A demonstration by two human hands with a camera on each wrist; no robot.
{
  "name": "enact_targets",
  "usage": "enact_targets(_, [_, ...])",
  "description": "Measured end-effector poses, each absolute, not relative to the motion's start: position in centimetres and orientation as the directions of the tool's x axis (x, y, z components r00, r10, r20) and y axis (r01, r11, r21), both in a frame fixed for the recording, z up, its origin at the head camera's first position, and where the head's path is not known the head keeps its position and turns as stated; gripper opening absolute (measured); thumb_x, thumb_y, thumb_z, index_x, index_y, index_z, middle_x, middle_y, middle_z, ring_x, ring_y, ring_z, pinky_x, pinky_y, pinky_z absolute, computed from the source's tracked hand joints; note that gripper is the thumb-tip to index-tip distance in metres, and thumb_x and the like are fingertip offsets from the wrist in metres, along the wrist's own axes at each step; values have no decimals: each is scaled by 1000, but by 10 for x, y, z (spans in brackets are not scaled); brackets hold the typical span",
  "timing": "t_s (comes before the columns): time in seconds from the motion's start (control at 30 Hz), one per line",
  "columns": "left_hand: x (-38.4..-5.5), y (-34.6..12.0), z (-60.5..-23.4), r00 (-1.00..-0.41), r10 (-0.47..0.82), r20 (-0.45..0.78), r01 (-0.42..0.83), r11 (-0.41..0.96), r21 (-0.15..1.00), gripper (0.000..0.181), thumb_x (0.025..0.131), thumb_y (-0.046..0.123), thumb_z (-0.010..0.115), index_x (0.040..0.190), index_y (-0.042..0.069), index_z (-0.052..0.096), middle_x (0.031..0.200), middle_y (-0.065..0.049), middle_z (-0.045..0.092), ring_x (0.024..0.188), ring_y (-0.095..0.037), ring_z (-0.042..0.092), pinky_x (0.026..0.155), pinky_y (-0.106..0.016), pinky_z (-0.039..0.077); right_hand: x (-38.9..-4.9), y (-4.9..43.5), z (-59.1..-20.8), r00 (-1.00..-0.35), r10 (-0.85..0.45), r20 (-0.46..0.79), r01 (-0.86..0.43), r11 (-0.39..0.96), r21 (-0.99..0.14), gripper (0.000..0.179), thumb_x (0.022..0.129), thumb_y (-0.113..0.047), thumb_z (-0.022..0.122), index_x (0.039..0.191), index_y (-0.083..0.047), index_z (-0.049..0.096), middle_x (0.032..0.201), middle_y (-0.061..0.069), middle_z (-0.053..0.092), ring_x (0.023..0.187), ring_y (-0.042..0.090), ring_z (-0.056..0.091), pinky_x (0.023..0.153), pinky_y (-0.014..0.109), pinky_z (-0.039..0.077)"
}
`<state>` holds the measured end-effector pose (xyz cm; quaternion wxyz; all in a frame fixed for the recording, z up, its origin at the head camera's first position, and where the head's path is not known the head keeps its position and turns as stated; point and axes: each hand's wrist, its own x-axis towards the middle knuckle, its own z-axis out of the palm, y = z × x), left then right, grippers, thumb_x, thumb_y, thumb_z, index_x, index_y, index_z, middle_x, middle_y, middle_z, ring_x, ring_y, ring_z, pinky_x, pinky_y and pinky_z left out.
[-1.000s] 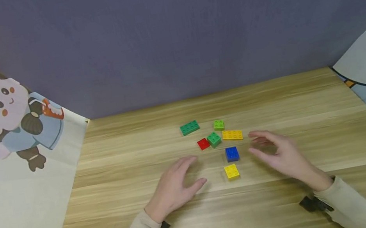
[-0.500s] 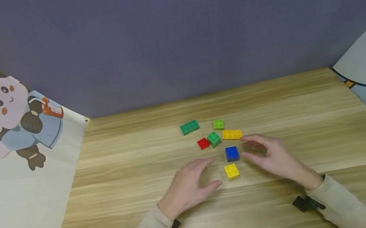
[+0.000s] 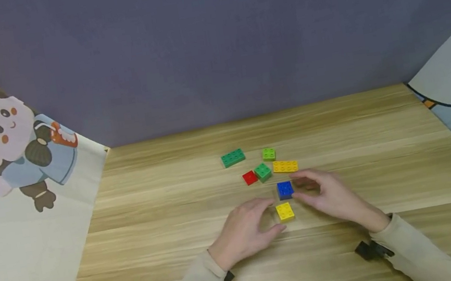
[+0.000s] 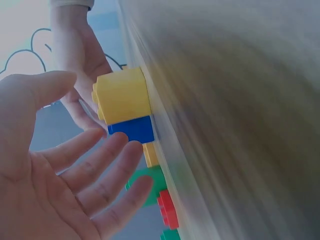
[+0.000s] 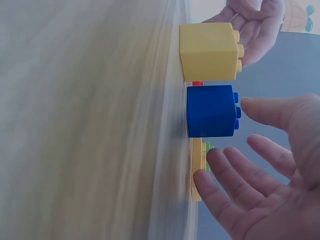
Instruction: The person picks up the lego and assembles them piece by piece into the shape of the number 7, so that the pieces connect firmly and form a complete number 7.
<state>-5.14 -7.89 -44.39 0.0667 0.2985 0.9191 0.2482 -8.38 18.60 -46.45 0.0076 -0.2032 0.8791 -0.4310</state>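
My left hand point(image 3: 245, 229) hovers around the left side of a yellow toy brick point(image 3: 285, 211), thumb and fingers spread apart. In the left wrist view a gap separates the thumb from that yellow brick point(image 4: 125, 95). Just behind it stands a blue brick point(image 3: 285, 190) with studs up. My right hand point(image 3: 332, 195) is at the blue brick's right side, thumb and fingers parted. Seen from the right wrist, the thumb tip comes close to the studs of the blue brick point(image 5: 211, 111); whether it touches cannot be told. Neither hand holds anything.
Behind the blue brick lie a flat orange-yellow brick point(image 3: 285, 166), a green brick point(image 3: 263, 172), a flat red piece point(image 3: 250, 177), a lime brick point(image 3: 269, 154) and a long dark green brick point(image 3: 233, 158). A dark panel point(image 3: 214, 64) borders the wooden table point(image 3: 152, 209) at the back.
My left hand has moved right, toward the yellow brick. My right hand has moved left, toward the blue brick. The bricks have stayed in their places.
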Motion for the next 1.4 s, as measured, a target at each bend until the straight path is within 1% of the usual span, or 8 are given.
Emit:
enact_targets(0.2, [-53,-70,-444,-815,579,21,513,705,490,58,99,49,74,144,14,65,140,-3,72,127,-20,70,108,-40,56,-86,183,-465,-922,-372,108,-312,549,-776,45,94,-9,81,137,-3,68,135,18,72,111,32,75,93,45,63])
enact_targets(0.43, [-53,-66,-444,-834,551,11,481,719,502,53,97,44,78,141,16,68,137,-2,74,125,-20,71,105,-40,58,-88,180,-464,-925,-370,86,-299,568,-767,45,94,-7,81,137,-2,68,132,17,73,109,30,76,92,43,63])
enact_targets(0.63, [-52,-63,-443,-856,516,22,455,732,507,44,95,36,81,134,16,73,131,-1,77,119,-19,74,98,-37,60,-89,179,-464,-928,-368,62,-278,571,-772,41,94,-6,81,134,-4,71,127,15,76,108,28,77,91,44,63])
enact_targets(0.73, [-52,-62,-443,-864,502,28,446,739,504,43,94,34,82,132,17,74,129,0,78,117,-18,74,97,-36,60,-89,179,-464,-929,-367,54,-272,573,-773,40,94,-6,81,132,-5,72,125,14,77,107,27,77,92,44,63])
enact_targets(1.4, [-53,-63,-444,-861,508,31,455,741,494,39,95,34,82,131,19,76,127,1,78,116,-17,74,93,-33,61,-89,180,-465,-933,-356,49,-252,552,-795,37,95,-8,81,130,-4,72,121,14,78,103,25,77,90,42,64])
